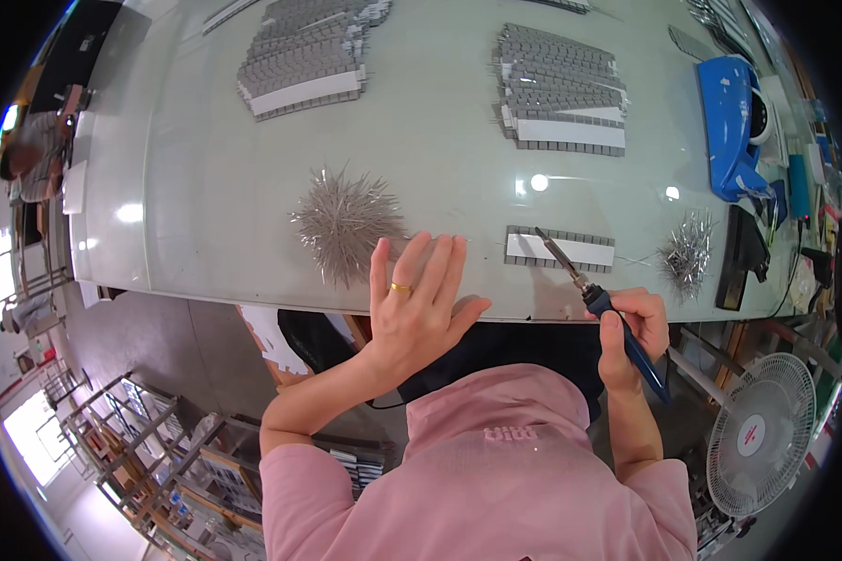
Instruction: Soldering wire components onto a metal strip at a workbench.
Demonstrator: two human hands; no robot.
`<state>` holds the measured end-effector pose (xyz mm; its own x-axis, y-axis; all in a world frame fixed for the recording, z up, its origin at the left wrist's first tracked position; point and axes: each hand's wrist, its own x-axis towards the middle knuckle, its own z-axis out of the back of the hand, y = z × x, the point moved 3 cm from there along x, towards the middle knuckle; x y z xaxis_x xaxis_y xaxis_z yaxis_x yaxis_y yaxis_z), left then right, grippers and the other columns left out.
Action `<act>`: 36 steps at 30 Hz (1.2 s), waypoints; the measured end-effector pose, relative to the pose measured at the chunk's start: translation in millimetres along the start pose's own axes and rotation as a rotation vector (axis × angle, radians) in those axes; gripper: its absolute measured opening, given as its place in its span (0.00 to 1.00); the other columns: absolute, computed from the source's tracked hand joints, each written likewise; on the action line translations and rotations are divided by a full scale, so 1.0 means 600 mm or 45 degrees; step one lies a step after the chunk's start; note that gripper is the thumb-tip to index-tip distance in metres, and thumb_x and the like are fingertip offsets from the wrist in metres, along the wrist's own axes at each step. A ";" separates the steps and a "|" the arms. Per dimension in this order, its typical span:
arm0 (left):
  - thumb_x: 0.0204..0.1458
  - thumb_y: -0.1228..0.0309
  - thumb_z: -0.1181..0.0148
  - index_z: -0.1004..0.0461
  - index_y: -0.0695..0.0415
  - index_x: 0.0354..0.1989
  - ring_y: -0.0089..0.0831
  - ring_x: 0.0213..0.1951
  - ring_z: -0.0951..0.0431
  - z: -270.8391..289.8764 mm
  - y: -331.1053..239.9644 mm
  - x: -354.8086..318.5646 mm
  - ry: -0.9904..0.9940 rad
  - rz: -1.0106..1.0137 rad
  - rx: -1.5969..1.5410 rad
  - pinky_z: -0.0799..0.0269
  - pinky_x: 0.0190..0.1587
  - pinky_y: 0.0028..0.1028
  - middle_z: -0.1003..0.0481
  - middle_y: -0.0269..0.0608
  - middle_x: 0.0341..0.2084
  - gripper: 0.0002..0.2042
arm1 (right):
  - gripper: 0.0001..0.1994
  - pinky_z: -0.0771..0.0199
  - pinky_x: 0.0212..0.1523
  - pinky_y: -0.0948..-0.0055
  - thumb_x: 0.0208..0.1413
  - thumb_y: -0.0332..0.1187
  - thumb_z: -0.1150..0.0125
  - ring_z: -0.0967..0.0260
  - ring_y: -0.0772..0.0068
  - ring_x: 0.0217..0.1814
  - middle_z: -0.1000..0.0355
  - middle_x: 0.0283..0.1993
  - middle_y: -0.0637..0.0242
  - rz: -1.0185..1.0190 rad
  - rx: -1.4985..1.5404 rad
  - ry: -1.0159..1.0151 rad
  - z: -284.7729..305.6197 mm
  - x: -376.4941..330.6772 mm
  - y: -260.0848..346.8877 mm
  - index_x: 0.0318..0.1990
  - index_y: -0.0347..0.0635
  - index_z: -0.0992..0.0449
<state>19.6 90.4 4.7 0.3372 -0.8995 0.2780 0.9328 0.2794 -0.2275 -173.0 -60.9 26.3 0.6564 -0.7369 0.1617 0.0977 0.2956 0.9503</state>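
Observation:
In my right hand (632,338) is a soldering iron (597,299) with a dark blue handle, its metal tip angled up and left. The tip lies over a short grey segmented strip (580,251) with a white band along its middle; whether they touch I cannot tell. My left hand (413,301), wearing a ring, is spread palm down near the table's front edge, fingers stretched. Its fingertips are beside the right edge of a bristly pile of thin silvery wires (341,229). A smaller pile of wires (689,260) lies right of the strip.
Stacks of similar grey strips lie at the far left (309,75) and far right (561,93) of the pale table (206,196). A blue device (728,126) and a black holder (737,257) stand at the right. Below them is a fan (762,435). Another person (37,154) is at the left.

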 end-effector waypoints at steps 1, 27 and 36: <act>0.47 0.53 0.37 0.27 0.60 0.53 0.39 0.56 0.34 -0.003 -0.003 0.002 0.003 -0.010 -0.008 0.48 0.63 0.52 0.28 0.39 0.50 0.29 | 0.10 0.28 0.37 0.75 0.58 0.29 0.43 0.30 0.73 0.32 0.31 0.34 0.56 0.003 -0.003 0.019 -0.001 -0.001 0.001 0.41 0.35 0.35; 0.45 0.56 0.35 0.27 0.61 0.53 0.36 0.52 0.31 -0.016 -0.010 0.020 0.034 -0.161 -0.144 0.41 0.59 0.48 0.29 0.38 0.50 0.28 | 0.08 0.26 0.35 0.71 0.47 0.23 0.35 0.26 0.64 0.29 0.26 0.28 0.58 0.094 -0.274 0.179 -0.035 0.034 0.039 0.34 0.34 0.28; 0.44 0.59 0.34 0.27 0.60 0.53 0.36 0.51 0.30 -0.012 -0.005 0.018 -0.047 -0.103 -0.254 0.42 0.60 0.48 0.29 0.39 0.48 0.28 | 0.11 0.30 0.21 0.74 0.39 0.23 0.30 0.29 0.63 0.21 0.28 0.24 0.60 0.297 -0.445 0.205 -0.051 0.051 0.065 0.30 0.38 0.28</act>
<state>19.3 77.4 2.0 0.2702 -0.9024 0.3358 0.9146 0.1316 -0.3823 -126.2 -53.6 60.3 0.7963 -0.5304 0.2909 0.1624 0.6506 0.7418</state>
